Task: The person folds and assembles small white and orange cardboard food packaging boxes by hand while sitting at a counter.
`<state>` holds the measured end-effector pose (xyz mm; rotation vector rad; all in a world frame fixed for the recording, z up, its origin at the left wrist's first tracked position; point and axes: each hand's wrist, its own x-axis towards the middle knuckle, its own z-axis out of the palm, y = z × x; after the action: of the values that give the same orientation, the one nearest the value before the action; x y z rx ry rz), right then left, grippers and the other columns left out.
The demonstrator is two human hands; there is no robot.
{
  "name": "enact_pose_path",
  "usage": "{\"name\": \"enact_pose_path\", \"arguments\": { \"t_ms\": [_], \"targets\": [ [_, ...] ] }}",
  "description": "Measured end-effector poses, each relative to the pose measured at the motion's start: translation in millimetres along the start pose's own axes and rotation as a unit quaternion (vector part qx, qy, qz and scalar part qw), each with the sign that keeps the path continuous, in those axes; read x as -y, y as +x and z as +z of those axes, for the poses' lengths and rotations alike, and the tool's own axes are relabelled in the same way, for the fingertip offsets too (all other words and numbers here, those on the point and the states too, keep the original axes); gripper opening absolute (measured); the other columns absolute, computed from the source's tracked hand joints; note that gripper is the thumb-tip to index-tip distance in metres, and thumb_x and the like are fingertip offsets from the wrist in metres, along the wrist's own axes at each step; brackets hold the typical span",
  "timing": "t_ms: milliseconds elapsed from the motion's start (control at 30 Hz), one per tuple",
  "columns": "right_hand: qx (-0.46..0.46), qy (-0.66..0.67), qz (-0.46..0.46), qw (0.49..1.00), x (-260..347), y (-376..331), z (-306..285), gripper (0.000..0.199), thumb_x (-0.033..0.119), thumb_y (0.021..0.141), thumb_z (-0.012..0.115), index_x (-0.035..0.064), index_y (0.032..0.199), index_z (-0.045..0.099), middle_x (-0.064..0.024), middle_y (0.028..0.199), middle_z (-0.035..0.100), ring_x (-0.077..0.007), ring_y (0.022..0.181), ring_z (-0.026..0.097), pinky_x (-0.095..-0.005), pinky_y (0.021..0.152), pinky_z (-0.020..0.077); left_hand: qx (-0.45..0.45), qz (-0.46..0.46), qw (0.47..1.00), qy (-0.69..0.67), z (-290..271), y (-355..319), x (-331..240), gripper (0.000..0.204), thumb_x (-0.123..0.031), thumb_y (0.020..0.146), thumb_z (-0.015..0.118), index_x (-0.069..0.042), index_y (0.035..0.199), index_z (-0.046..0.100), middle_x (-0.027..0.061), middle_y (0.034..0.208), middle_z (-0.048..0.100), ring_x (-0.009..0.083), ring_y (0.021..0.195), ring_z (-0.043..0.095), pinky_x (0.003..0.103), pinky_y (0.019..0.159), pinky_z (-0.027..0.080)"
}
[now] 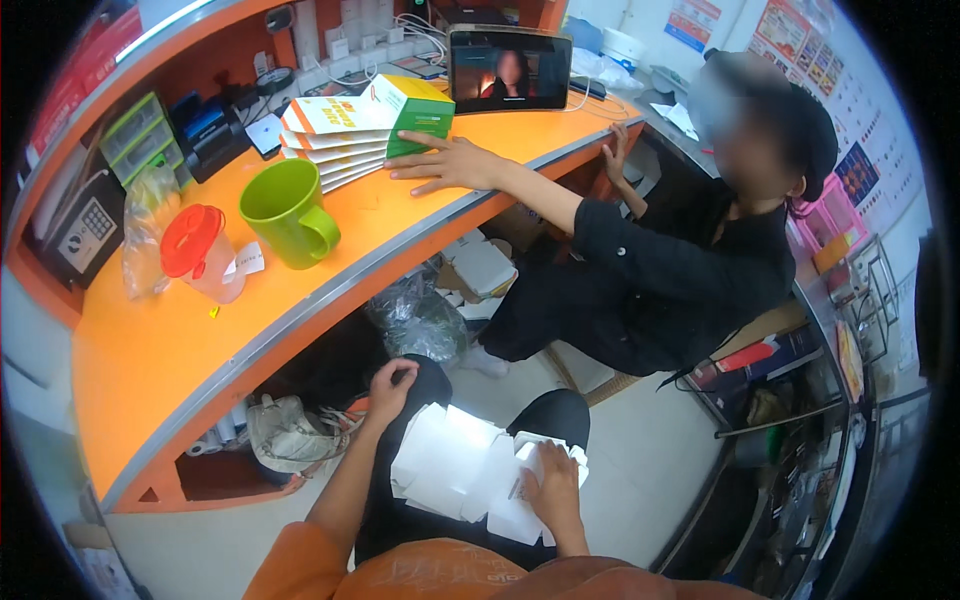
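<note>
White cardboard lies across your lap (375, 520): an opened-out carton blank (450, 465), plain side up, with flaps along its edges. Your right hand (552, 490) rests on the blank's right part, fingers bent over the panels; you cannot tell from this view whether that grip pinches the card or only presses it. Your left hand (392, 390) is by your left knee (428, 378), apart from the blank, its fingers curled; whether that grip encloses anything, you cannot tell. On the orange counter (180, 370) ahead of you, a co-worker's hand (445, 165) touches a fanned stack of printed cartons (340, 125). Left of the stack stand a green mug (280, 210) and a red-lidded plastic jug (203, 255); behind its right end stands a tablet (510, 70).
</note>
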<state>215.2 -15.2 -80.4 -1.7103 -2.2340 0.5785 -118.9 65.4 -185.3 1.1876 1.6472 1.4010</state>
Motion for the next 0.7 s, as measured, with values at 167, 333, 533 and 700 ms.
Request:
{"name": "enact_pose_path", "arguments": {
  "t_ms": [167,333,533,700],
  "targets": [
    [-0.020,-0.031,0.010,0.999,2,-7,2,0.047,0.021,0.087,0.065,-0.0011,0.127,0.059,-0.0216,0.135,0.056,-0.0388,0.131,0.047,-0.0551,0.114,0.0276,0.034,-0.009,0.999,0.032,-20,-29,-45,0.014,-0.012,0.090,0.068,-0.003,0.101,0.069,0.0077,0.100,0.071,0.0173,0.097,0.066,0.032,0.087,0.051],
    [-0.087,-0.032,-0.037,0.995,-7,-6,-3,0.031,0.015,0.083,0.069,0.0029,0.112,0.067,-0.0164,0.117,0.067,-0.0344,0.118,0.058,-0.0525,0.110,0.0333,0.067,-0.001,0.997,0.027,-3,-35,-87,0.017,-0.013,0.090,0.068,-0.003,0.103,0.068,0.0089,0.102,0.071,0.0200,0.098,0.068,0.034,0.090,0.051],
    [0.006,0.054,0.080,0.995,5,2,-24,0.016,0.010,0.081,0.069,0.0070,0.097,0.071,-0.0115,0.094,0.071,-0.0308,0.090,0.066,-0.0410,0.078,0.0537,0.170,-0.002,0.983,-0.066,23,-45,-116,0.016,-0.014,0.091,0.067,-0.004,0.103,0.068,0.0075,0.103,0.071,0.0193,0.099,0.067,0.034,0.090,0.052],
    [0.070,0.077,-0.056,0.993,-8,24,-74,0.007,0.008,0.087,0.067,0.0056,0.091,0.072,-0.0134,0.088,0.071,-0.0281,0.075,0.068,-0.0372,0.071,0.0546,0.218,0.082,0.972,0.003,15,-51,-159,0.014,-0.012,0.090,0.067,-0.004,0.101,0.067,0.0084,0.102,0.068,0.0214,0.096,0.066,0.033,0.084,0.052]
  ]
}}
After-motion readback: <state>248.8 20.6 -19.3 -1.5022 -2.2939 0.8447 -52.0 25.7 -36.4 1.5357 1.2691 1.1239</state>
